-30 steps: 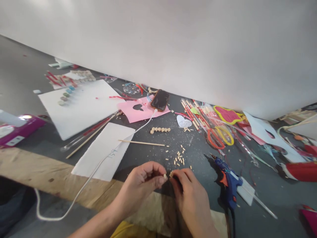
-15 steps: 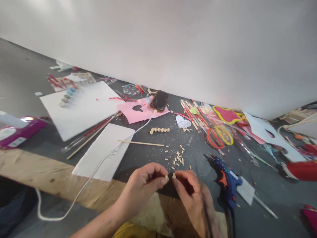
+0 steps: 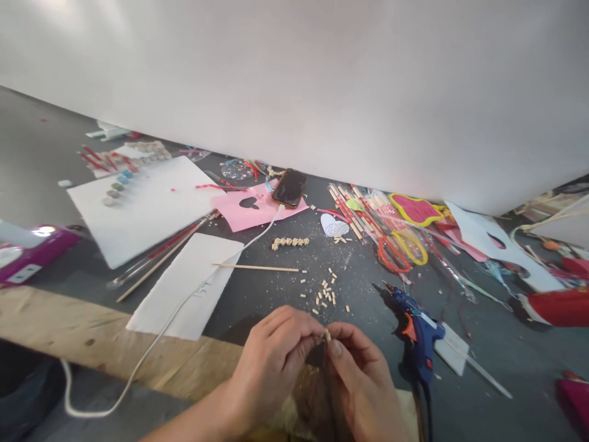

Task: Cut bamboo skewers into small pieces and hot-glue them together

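Note:
My left hand (image 3: 283, 347) and my right hand (image 3: 361, 362) meet low in the middle, fingertips pinched together. Between them is a small pale wooden piece (image 3: 327, 335), held by the right thumb and forefinger; the left fingertips press against it and hide part of it. Just beyond the fingers lie several short cut pieces of wooden stick (image 3: 326, 293) on the dark table. A thin wooden skewer (image 3: 255, 267) rests farther left. Behind it sits a row of small joined wooden clusters (image 3: 289, 243).
A blue glue gun (image 3: 421, 331) lies to the right, near red-and-yellow-handled scissors (image 3: 393, 253). White paper (image 3: 184, 294) crossed by a white cable (image 3: 156, 356) is at left. A phone (image 3: 289, 188) rests on pink paper (image 3: 230, 209); packs of sticks (image 3: 354, 212) lie behind.
My hands have come together. The small pieces they held apart, one in each, now meet at the fingertips. The view has shifted slightly.

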Demonstrator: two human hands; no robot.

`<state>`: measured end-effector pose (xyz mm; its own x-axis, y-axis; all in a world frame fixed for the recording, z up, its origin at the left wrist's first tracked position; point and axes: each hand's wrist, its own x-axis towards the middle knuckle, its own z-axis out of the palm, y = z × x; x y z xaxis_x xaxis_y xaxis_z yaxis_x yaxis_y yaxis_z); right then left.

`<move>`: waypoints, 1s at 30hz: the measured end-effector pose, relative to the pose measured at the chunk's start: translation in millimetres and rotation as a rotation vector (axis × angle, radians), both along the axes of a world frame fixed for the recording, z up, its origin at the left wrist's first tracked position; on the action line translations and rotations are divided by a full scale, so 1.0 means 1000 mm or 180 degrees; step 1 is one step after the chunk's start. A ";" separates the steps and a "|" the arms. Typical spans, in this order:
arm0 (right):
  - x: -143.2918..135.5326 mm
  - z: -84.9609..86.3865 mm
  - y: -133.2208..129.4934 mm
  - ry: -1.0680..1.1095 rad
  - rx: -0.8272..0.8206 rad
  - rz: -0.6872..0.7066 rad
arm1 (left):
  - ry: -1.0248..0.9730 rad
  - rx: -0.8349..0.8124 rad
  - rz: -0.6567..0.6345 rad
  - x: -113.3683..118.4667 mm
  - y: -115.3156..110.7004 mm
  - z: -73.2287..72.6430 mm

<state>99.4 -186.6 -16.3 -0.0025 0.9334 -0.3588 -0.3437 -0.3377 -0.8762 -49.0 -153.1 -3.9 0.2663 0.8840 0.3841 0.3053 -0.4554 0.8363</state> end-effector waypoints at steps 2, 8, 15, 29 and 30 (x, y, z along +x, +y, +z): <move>0.001 0.000 0.000 -0.0006 0.0000 0.0012 | 0.0026 0.0095 -0.0035 0.001 0.000 -0.001; -0.001 0.003 0.000 -0.0046 0.0007 0.0009 | 0.0081 0.0265 -0.0081 0.004 0.001 -0.002; -0.001 -0.003 -0.004 0.0068 -0.0009 0.0029 | 0.0166 0.0494 -0.0129 0.004 -0.001 -0.004; 0.007 0.012 -0.005 -0.0780 0.0606 0.0002 | -0.1616 -0.2702 -0.0266 0.009 -0.001 0.008; 0.007 0.014 -0.005 -0.0884 0.0698 0.0047 | -0.1881 -0.2962 -0.0355 0.009 -0.001 0.009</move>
